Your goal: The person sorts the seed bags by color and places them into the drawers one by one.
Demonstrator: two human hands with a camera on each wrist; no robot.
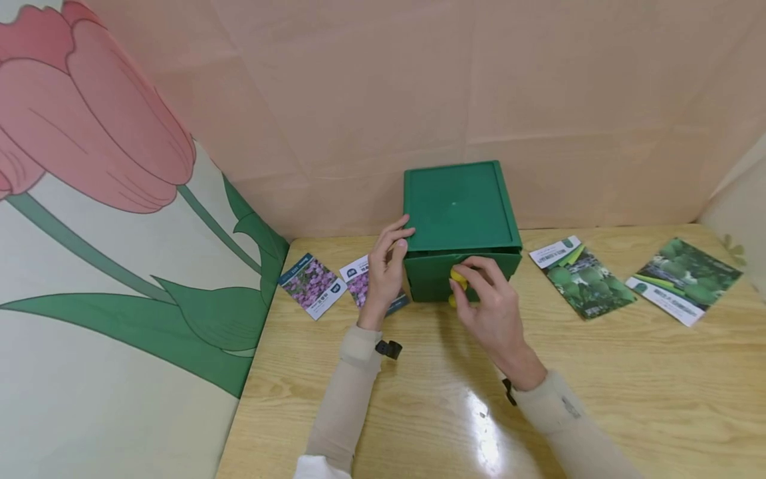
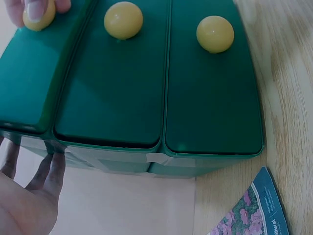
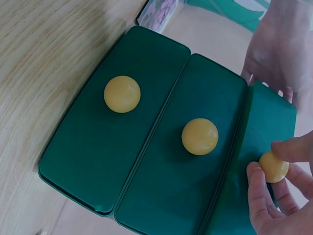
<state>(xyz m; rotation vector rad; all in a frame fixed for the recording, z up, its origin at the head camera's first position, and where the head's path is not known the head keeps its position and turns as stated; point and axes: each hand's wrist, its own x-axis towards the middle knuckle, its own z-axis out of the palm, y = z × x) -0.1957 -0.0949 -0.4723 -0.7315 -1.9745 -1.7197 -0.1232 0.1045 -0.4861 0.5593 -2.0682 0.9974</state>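
Note:
A green cabinet (image 1: 456, 206) with drawers stacked one above another stands on the table. Each drawer front carries a round yellow knob. My right hand (image 1: 493, 305) pinches the top drawer's knob (image 3: 273, 167) between thumb and fingers. That top drawer (image 2: 29, 73) sits slightly forward of the others. The middle knob (image 2: 123, 20) and bottom knob (image 2: 215, 34) are untouched, their drawers flush with each other. Against the cabinet's left side rests my left hand (image 1: 385, 269), fingers extended near the top edge. What is inside the drawers is hidden.
Left of the cabinet lie two purple-flower packets, one (image 1: 312, 286) in full view, the other (image 1: 359, 285) partly behind the left arm. To the right are two green-pictured packets (image 1: 589, 279) (image 1: 688, 279). A pink cloth wall (image 1: 359, 100) rises behind the wooden table (image 1: 658, 386).

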